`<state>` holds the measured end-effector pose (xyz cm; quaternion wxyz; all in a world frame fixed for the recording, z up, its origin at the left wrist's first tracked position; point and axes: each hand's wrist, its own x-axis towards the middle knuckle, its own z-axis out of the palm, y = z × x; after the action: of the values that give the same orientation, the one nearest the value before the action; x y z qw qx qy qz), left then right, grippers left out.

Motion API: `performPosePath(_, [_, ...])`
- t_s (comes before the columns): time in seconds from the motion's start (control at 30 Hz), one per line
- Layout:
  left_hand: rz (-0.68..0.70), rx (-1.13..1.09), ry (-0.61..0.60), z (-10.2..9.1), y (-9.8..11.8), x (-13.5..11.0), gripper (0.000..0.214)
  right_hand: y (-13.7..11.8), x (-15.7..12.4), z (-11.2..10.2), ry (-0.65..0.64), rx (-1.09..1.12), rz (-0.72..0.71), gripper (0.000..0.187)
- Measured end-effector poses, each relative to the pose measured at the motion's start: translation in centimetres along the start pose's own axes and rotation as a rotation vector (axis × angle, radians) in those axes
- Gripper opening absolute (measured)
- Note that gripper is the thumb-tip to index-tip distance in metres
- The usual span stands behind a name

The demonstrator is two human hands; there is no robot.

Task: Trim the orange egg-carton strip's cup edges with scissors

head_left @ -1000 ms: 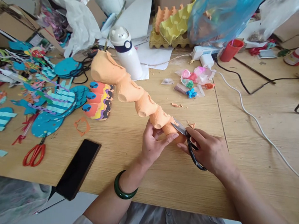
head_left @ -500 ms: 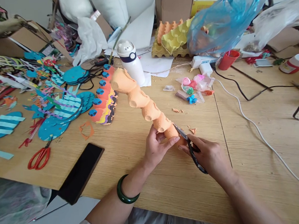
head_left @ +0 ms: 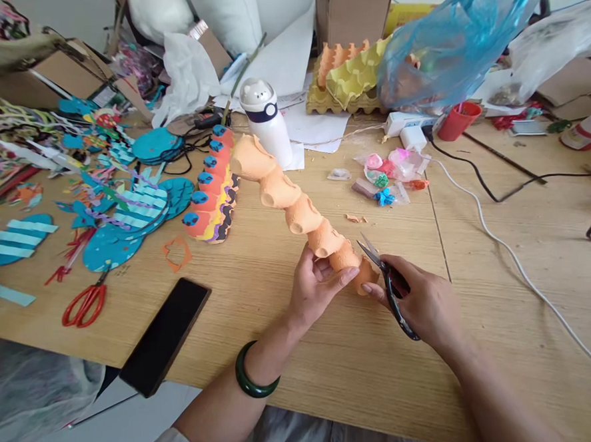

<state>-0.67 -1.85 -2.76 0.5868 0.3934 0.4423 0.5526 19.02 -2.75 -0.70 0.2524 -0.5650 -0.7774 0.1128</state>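
Note:
My left hand (head_left: 315,288) is closed around the near end of a long orange egg-carton strip (head_left: 295,208), which slants up and away to the left over the wooden table (head_left: 334,365). My right hand (head_left: 423,303) grips black-handled scissors (head_left: 390,284). Their blades stand apart at the strip's near end, beside my left thumb. A green bangle (head_left: 255,381) circles my left wrist.
A black phone (head_left: 165,335) and red scissors (head_left: 85,304) lie at the near left. Colourful paper fish cut-outs (head_left: 125,211) cover the left side. A white bottle (head_left: 268,122), egg trays (head_left: 351,74), a blue plastic bag (head_left: 444,38), a red cup (head_left: 453,120) and cables (head_left: 508,261) fill the back and right.
The scissor blades have opened and drawn slightly off the strip's end. The strip has tilted lower and shifted right with my hands; the view has shifted too.

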Motion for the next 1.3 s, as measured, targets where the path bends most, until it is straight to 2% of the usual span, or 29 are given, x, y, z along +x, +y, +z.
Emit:
performPosePath(0.23, [0.142,0.114,-0.021,0.28,-0.10,-0.33,0.066,-0.79,-0.45,0.10,0.044,-0.037,-0.139,0.049])
performPosePath(0.53, [0.142,0.132,-0.033,0.14,-0.59,-0.46,0.068,-0.87,-0.91,0.09,0.082,-0.178,-0.226,0.048])
performPosePath(0.8, [0.106,0.126,-0.013,0.37,-0.38,-0.56,0.069,-0.98,-0.90,0.19,0.098,-0.198,-0.228,0.042])
performPosePath(1.07, [0.081,0.091,-0.017,0.44,-0.08,-0.51,0.069,-1.00,-0.93,0.31,0.035,-0.075,-0.118,0.045])
performPosePath(1.3, [-0.045,-0.013,0.026,0.13,0.34,0.03,0.068,-0.89,-0.51,-0.31,-0.098,0.249,0.168,0.056])
